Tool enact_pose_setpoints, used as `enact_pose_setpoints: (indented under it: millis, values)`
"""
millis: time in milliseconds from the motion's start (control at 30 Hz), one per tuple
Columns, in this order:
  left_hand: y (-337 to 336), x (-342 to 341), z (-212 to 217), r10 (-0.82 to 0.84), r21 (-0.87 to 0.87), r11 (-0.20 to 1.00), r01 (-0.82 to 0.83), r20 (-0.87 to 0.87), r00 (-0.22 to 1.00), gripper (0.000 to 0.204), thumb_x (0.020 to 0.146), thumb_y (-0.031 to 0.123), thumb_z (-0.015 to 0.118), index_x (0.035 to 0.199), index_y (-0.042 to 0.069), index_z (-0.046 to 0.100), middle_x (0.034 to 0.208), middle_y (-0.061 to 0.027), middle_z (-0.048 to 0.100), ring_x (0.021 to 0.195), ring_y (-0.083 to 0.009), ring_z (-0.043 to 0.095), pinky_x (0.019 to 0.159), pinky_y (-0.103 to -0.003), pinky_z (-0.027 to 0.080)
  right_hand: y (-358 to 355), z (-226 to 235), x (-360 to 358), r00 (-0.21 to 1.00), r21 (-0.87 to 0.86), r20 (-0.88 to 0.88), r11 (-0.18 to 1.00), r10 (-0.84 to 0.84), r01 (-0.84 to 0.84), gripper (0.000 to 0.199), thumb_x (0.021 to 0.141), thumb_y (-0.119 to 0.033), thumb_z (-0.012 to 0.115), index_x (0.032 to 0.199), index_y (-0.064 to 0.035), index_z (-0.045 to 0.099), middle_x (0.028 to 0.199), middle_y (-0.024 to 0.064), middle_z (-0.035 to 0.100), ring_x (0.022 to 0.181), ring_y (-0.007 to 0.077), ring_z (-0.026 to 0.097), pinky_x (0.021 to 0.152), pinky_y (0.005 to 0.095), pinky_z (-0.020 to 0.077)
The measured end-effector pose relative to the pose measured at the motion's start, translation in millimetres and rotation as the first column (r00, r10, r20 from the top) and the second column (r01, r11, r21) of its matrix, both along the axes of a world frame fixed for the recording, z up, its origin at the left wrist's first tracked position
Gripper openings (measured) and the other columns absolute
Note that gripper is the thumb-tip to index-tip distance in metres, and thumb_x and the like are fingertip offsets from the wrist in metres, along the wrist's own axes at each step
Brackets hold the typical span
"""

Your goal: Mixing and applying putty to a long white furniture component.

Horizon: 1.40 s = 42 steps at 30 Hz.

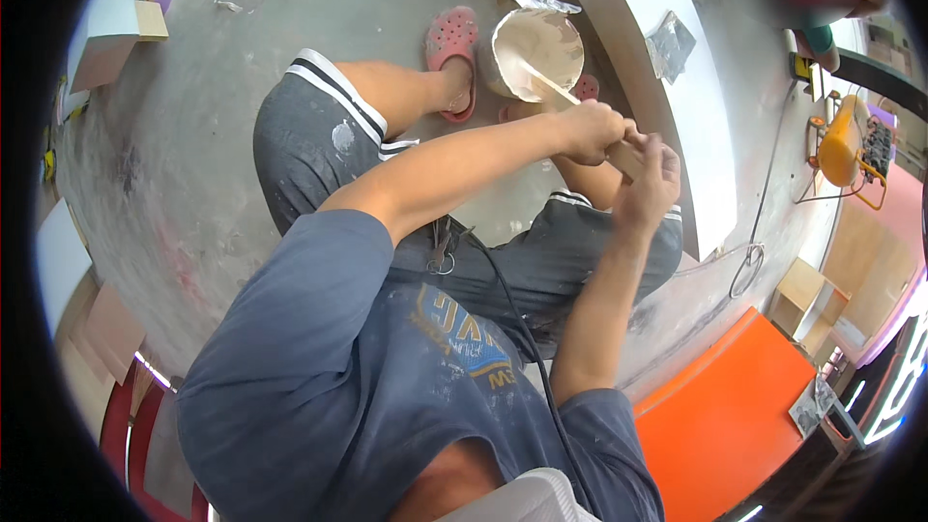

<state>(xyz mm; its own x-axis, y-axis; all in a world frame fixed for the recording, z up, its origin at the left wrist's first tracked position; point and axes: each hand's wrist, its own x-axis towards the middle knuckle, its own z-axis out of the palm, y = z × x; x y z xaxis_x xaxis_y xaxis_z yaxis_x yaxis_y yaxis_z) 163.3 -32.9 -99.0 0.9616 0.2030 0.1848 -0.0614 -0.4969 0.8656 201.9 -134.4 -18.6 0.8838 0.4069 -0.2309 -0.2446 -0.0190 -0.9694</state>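
Observation:
A pale flat stick (551, 87) slants into a whitish bucket (505, 63), whose inside is coated with pale paste. My left hand (592, 131) is closed around the stick just outside the rim. Against the stick's upper end, close by my left hand, my right hand (650, 179) has its fingers curled. Between the two hands a wider tan part of the stick (626, 160) shows. The paste level and the exact grip of the right fingers are hard to make out.
Beside the bucket a long white panel (696, 126) carries a grey square plate (670, 46). A silvery sheet (536, 2) lies behind the bucket. My foot wears a pink clog (451, 36). An orange board (725, 416) and an orange compressor (839, 140) stand at the right.

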Motion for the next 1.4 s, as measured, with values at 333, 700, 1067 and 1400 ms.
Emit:
enact_pose_setpoints:
  millis: [333, 700, 1067, 1400]
  values:
    - [-24.5, 1.4, 6.1, 0.159, 0.048, 0.984, -0.172, 0.202, 0.966, 0.027, 0.062, 0.003, 0.058, 0.087, 0.008, 0.048, 0.083, -0.0102, 0.049, 0.079, -0.0320, 0.046, 0.069, -0.040, 0.036, 25.0, 82.6, 4.5, 0.501, -0.959, 0.202, 0.274, 0.842, -0.074, 0.021, 0.071, -0.015, 0.061, 0.086, -0.0008, 0.056, 0.082, 0.0168, 0.062, 0.080, 0.0320, 0.061, 0.071, 0.0348, 0.0470]
    - [46.6, 1.3, -29.7, 0.522, -0.174, 0.830, -0.530, -0.090, 0.848, 0.031, 0.060, 0.015, 0.067, 0.084, 0.005, 0.051, 0.086, -0.0120, 0.054, 0.088, -0.0295, 0.051, 0.079, -0.036, 0.041, 151.3, 17.5, -2.1, -0.306, -0.868, -0.360, -0.197, 0.881, 0.456, 0.015, 0.069, -0.025, 0.064, 0.079, -0.0132, 0.066, 0.078, -0.0002, 0.066, 0.074, 0.0169, 0.063, 0.059, 0.0339, 0.0456]
    - [25.2, 7.5, -46.0, 0.271, -0.392, 0.888, -0.241, 0.021, 0.962, 0.020, 0.065, 0.016, 0.064, 0.080, 0.004, 0.057, 0.077, -0.0183, 0.059, 0.082, -0.0330, 0.057, 0.071, -0.037, 0.045, 114.9, -3.6, 47.9, 0.144, -0.943, -0.330, -0.333, 0.933, -0.003, 0.029, 0.061, -0.025, 0.052, 0.071, -0.0007, 0.065, 0.078, 0.0177, 0.063, 0.077, 0.0312, 0.062, 0.069, 0.0377, 0.0492]
    - [-1.3, -28.1, -42.8, 0.096, 0.394, 0.912, -0.114, 0.065, 0.993, 0.009, 0.063, 0.015, 0.062, 0.069, 0.010, 0.058, 0.078, -0.0075, 0.052, 0.082, -0.0251, 0.051, 0.071, -0.038, 0.042, -4.2, -42.8, 24.9, 0.575, -0.778, -0.131, 0.275, 0.808, -0.564, 0.028, 0.066, -0.021, 0.070, 0.056, 0.0026, 0.057, 0.050, 0.0047, 0.051, 0.040, 0.0085, 0.041, 0.037, 0.0245, 0.0297]
